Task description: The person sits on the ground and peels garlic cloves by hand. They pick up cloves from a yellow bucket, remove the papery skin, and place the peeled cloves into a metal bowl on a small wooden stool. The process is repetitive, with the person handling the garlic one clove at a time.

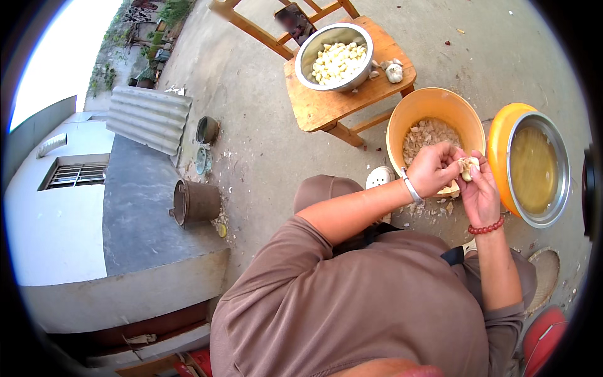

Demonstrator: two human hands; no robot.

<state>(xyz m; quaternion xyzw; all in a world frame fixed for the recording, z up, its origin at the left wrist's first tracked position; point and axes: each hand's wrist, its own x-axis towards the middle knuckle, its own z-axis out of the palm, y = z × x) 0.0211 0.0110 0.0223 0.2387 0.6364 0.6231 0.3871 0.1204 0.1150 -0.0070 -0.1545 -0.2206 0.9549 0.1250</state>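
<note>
Both hands meet over the front rim of an orange plastic bucket (395, 141). My left hand (431, 169), with a silver bangle at the wrist, pinches one side of a partly peeled piece of garlic (468, 168). My right hand (481, 195), wearing a red bead bracelet, grips the other side between thumb and fingers. Dry garlic skins (429, 133) lie in the bucket's bottom. Beyond it, a steel bowl (304, 61) of peeled garlic cloves (338, 62) rests on a wooden chair (311, 110). A whole garlic bulb (394, 73) sits beside that bowl with a few loose cloves.
Right of the bucket, a steel basin (558, 141) of yellowish liquid sits against an orange basin (500, 141). A phone (296, 23) leans against the chair back. To the left are a brown bucket (200, 203) and small pots (207, 130). Skins (431, 212) litter the concrete.
</note>
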